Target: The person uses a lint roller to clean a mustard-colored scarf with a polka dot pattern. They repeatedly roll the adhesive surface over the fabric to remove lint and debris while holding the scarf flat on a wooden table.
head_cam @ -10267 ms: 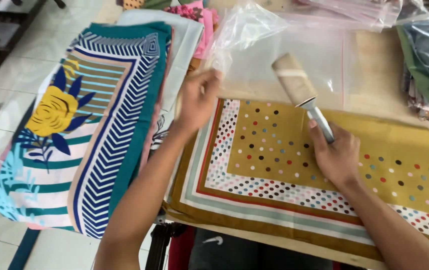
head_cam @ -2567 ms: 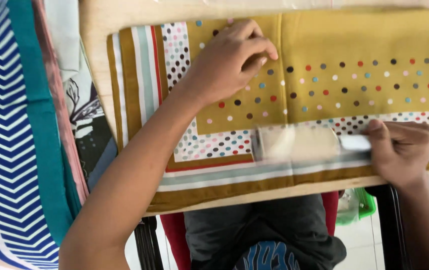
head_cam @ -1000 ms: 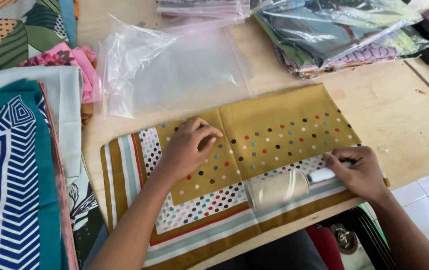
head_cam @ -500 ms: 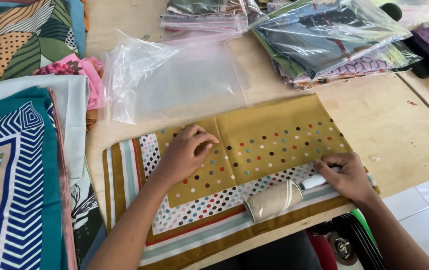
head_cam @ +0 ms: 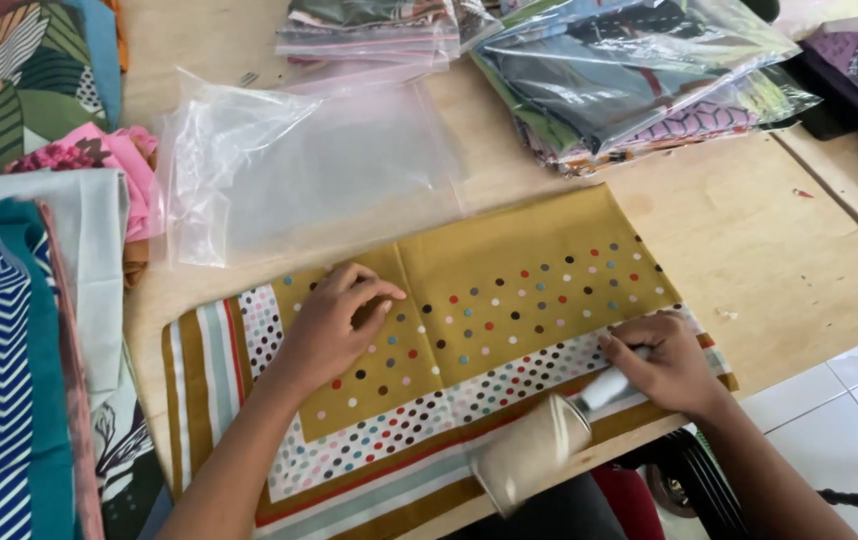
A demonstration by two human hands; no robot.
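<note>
A mustard-yellow scarf point(head_cam: 539, 270) with coloured dots and striped borders lies flat along the front of a wooden table point(head_cam: 809, 260). My left hand point(head_cam: 334, 325) presses down on the scarf's left half, fingers slightly curled. My right hand point(head_cam: 664, 362) grips the white handle of a lint roller point(head_cam: 529, 465), whose pale cylinder rests on the scarf's striped front border near the table edge.
An empty clear plastic bag point(head_cam: 319, 170) lies just behind the scarf. Several bagged scarves point(head_cam: 629, 70) are stacked at the back right. Piles of folded patterned fabric point(head_cam: 19, 380) fill the left side, with pink cloth point(head_cam: 109, 165) among them. White floor tiles show at right.
The lint roller has moved toward the front edge and tilted, its head now lower left of my right hand. My left hand stays pressed on the scarf.
</note>
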